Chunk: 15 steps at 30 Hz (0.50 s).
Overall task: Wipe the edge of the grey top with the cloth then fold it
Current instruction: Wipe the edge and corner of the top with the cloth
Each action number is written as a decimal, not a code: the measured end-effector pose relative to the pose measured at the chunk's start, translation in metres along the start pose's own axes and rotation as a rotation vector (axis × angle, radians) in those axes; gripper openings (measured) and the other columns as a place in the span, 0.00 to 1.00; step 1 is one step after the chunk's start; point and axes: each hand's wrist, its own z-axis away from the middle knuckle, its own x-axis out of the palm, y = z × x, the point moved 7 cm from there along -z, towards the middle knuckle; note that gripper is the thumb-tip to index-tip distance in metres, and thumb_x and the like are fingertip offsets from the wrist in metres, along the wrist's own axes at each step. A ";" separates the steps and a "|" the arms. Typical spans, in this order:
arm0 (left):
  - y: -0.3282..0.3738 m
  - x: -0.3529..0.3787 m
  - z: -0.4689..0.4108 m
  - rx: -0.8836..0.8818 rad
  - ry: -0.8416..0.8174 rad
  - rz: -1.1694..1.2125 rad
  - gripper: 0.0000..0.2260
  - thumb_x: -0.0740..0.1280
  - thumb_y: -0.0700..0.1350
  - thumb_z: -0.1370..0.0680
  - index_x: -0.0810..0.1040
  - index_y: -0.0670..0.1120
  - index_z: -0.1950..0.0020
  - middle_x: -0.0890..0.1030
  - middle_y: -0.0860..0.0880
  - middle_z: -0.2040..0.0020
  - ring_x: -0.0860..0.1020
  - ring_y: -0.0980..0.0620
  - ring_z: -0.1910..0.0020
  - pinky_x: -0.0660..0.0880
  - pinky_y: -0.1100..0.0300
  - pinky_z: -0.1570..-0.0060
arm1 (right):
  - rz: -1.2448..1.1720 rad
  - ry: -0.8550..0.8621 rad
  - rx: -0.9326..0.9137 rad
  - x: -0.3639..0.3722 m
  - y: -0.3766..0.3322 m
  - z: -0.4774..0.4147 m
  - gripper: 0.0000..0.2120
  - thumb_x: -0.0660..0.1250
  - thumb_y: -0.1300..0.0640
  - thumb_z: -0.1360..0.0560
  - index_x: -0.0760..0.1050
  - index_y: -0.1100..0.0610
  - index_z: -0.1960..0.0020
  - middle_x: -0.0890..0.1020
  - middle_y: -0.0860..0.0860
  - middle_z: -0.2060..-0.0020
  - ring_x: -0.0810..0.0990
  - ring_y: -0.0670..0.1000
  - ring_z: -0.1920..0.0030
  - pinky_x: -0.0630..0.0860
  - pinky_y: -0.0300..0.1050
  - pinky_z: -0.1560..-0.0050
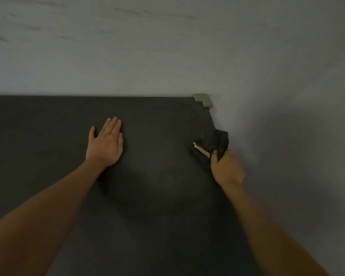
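Left hand point(106, 144) is flat on the grey top point(147, 196), palm down, fingers together and stretched out, not holding anything. Right hand point(226, 169) is over at the right edge of the top, fingers closed around a bunched-up dark cloth point(217, 140). The cloth sits right on that edge, partly draped over the side, with a pale tag or strip point(201, 150) showing on it. The two hands are well apart. Further back there's a greenish corner guard point(203, 99) on the far right corner, against a plain light wall point(167, 46). Picture's a bit blurry.
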 end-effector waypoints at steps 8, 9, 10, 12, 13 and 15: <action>0.040 0.003 0.095 -0.086 -0.116 0.054 0.22 0.53 0.46 0.21 0.60 0.44 0.27 0.57 0.47 0.24 0.54 0.50 0.24 0.52 0.44 0.28 | 0.140 -0.047 0.004 -0.020 0.066 0.122 0.29 0.56 0.41 0.24 0.63 0.61 0.32 0.76 0.60 0.43 0.76 0.62 0.44 0.73 0.59 0.48; 0.054 0.003 0.118 -0.052 -0.128 0.054 0.21 0.54 0.46 0.21 0.61 0.45 0.28 0.59 0.47 0.24 0.55 0.50 0.25 0.52 0.44 0.28 | 0.147 -0.056 -0.001 -0.024 0.073 0.137 0.30 0.56 0.41 0.24 0.62 0.61 0.31 0.75 0.61 0.41 0.75 0.62 0.43 0.72 0.60 0.47; 0.068 0.003 0.142 -0.026 -0.147 0.058 0.21 0.54 0.46 0.21 0.62 0.46 0.28 0.60 0.48 0.24 0.56 0.50 0.25 0.53 0.45 0.28 | 0.157 -0.063 -0.015 -0.027 0.080 0.152 0.31 0.57 0.41 0.24 0.62 0.61 0.30 0.74 0.61 0.39 0.73 0.63 0.41 0.70 0.60 0.45; 0.092 0.007 0.183 0.001 -0.190 0.078 0.20 0.55 0.46 0.22 0.64 0.47 0.30 0.62 0.48 0.25 0.57 0.50 0.25 0.53 0.46 0.28 | 0.175 -0.097 -0.046 -0.028 0.092 0.178 0.32 0.56 0.40 0.24 0.60 0.60 0.28 0.70 0.60 0.33 0.69 0.62 0.35 0.66 0.62 0.39; 0.104 0.007 0.206 0.008 -0.208 0.093 0.19 0.56 0.45 0.22 0.65 0.47 0.30 0.64 0.48 0.26 0.58 0.50 0.26 0.54 0.47 0.28 | 0.180 -0.124 -0.068 -0.030 0.098 0.193 0.32 0.55 0.40 0.24 0.59 0.59 0.28 0.67 0.60 0.30 0.66 0.62 0.32 0.64 0.63 0.37; 0.129 0.007 0.249 0.044 -0.224 0.131 0.19 0.56 0.45 0.23 0.67 0.48 0.32 0.67 0.47 0.28 0.61 0.50 0.27 0.55 0.48 0.29 | 0.162 -0.171 -0.111 -0.032 0.112 0.222 0.32 0.54 0.40 0.24 0.57 0.58 0.26 0.62 0.58 0.26 0.59 0.61 0.27 0.59 0.64 0.33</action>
